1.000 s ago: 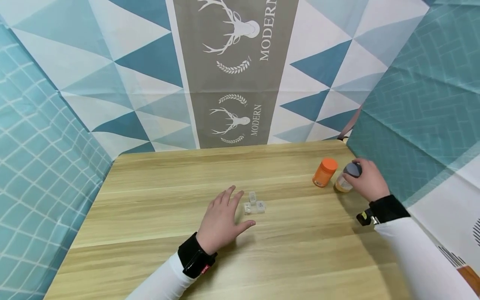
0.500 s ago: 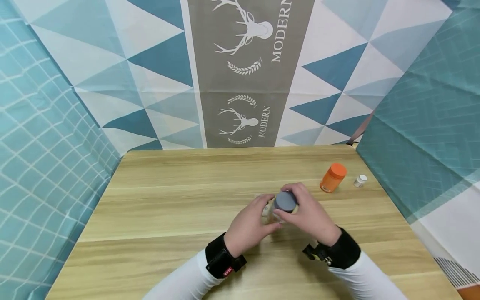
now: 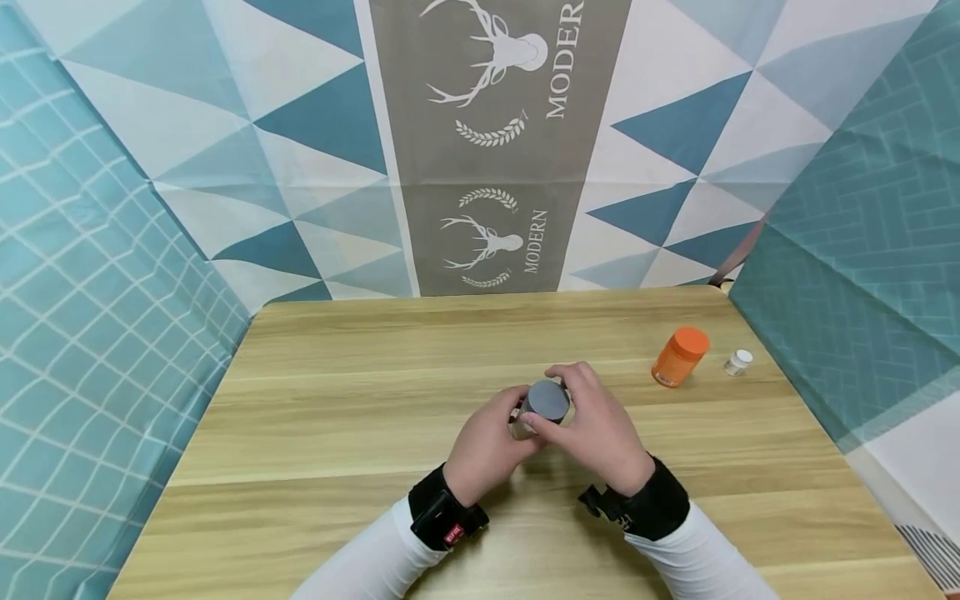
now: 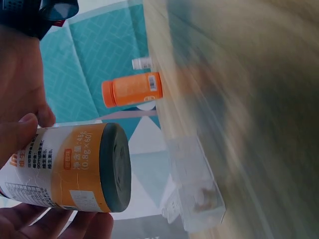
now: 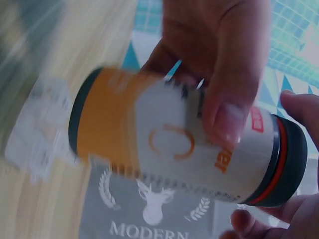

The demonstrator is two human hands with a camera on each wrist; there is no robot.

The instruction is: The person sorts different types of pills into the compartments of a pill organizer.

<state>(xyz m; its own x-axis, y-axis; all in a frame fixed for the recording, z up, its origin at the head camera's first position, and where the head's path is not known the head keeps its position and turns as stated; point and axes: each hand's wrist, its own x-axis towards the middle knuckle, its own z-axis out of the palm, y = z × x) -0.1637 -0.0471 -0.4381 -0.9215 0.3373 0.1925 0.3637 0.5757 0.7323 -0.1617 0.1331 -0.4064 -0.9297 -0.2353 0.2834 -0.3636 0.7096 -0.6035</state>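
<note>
A supplement bottle (image 3: 521, 427) with a grey cap (image 3: 547, 401) and an orange-and-white label is held upright above the middle of the table. My left hand (image 3: 487, 446) grips its body, thumb across the label in the right wrist view. My right hand (image 3: 600, 429) grips the cap from above, with thumb and fingers on opposite sides. A thin red ring (image 5: 271, 162) shows just under the cap. The bottle's dark base (image 4: 116, 168) is raised off the wood. Below it stands a clear plastic pill box (image 4: 197, 184) with a lid raised, mostly hidden by my hands in the head view.
An orange bottle (image 3: 680, 357) with an orange lid stands toward the back right of the wooden table (image 3: 360, 358). Just right of it is a small white bottle (image 3: 738, 362). Patterned cloth (image 3: 300, 150) hangs behind the back edge.
My right hand has brought the supplement bottle from the right side to the middle. My left hand, earlier spread beside the pill box, now grips the bottle's body. The small white bottle has come into sight.
</note>
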